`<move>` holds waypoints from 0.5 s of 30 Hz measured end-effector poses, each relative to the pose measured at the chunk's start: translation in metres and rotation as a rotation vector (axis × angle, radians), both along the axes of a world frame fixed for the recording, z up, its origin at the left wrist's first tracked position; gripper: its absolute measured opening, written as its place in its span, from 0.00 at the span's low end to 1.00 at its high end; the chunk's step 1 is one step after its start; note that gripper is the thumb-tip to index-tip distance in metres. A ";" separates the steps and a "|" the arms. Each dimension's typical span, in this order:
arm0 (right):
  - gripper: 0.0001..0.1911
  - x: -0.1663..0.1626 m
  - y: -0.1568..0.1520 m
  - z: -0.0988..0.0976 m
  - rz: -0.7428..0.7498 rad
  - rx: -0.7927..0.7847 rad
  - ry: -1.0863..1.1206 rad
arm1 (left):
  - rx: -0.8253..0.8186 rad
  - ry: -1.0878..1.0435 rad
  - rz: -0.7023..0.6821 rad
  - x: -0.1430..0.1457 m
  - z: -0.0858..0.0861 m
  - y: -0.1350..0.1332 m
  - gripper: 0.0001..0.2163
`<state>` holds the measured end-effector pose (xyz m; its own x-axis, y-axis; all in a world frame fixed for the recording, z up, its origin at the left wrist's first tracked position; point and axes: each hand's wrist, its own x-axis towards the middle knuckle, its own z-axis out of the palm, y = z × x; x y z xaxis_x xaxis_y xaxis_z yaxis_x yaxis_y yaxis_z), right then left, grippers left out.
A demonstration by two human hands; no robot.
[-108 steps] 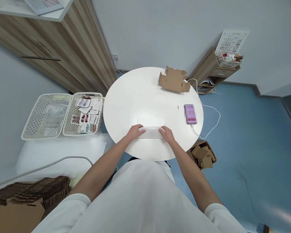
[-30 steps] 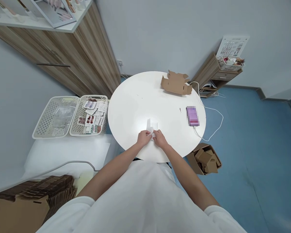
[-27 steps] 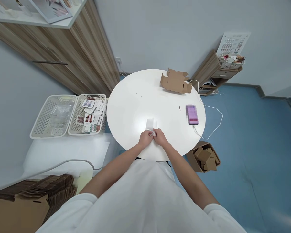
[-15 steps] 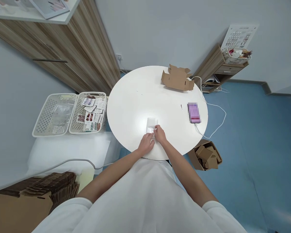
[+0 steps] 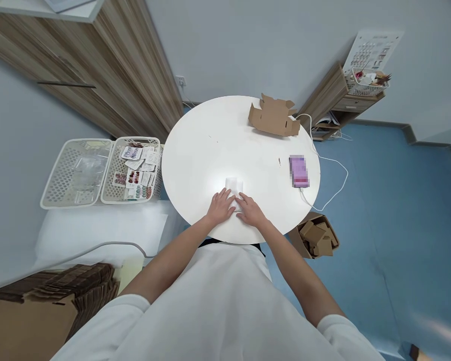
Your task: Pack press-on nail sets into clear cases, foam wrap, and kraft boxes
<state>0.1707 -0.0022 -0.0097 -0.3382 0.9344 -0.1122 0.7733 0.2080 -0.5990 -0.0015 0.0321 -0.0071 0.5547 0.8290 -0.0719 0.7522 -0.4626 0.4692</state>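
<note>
On the white table (image 5: 195, 150), close to its near edge, lies a small white packet or folded sheet (image 5: 233, 185); I cannot tell whether it is paper or plastic. My left hand (image 5: 220, 206) rests on its left side with the fingers spread. From the right, my right hand (image 5: 250, 209) touches it too, fingers stretched out and pointing inward. Between them the hands cover part of the white piece's lower end. Neither hand grips anything.
A partly unfolded cardboard box (image 5: 273, 118) lies at the table's back. To the right is a phone (image 5: 299, 171) with a white cable (image 5: 332, 161). White baskets (image 5: 107, 173) with nail sets stand left. A carton of cardboard (image 5: 315, 235) sits on the floor, right.
My fingers were closed at the white piece, the right hand pinching its edge. Now both hands lie spread on it, the left a little farther left. The view has shifted slightly.
</note>
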 end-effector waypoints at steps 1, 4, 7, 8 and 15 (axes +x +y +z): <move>0.29 -0.001 0.002 0.000 0.030 -0.011 -0.039 | -0.023 -0.006 -0.006 0.000 0.002 0.001 0.19; 0.27 -0.008 0.009 -0.001 0.022 -0.036 -0.093 | -0.078 -0.005 -0.045 -0.001 0.009 0.005 0.24; 0.24 -0.015 0.009 0.000 0.035 -0.041 -0.123 | -0.086 -0.021 -0.088 -0.004 0.014 0.004 0.30; 0.23 -0.016 0.005 0.001 0.057 -0.041 -0.136 | -0.085 -0.034 -0.109 -0.007 0.015 0.001 0.30; 0.16 -0.024 -0.044 0.011 0.098 -0.046 -0.083 | -0.166 -0.066 -0.271 -0.028 0.016 -0.029 0.22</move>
<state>0.1464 -0.0463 0.0015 -0.4156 0.8904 -0.1856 0.7979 0.2590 -0.5443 -0.0296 0.0027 0.0092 0.7614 0.6306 -0.1506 0.5778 -0.5546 0.5988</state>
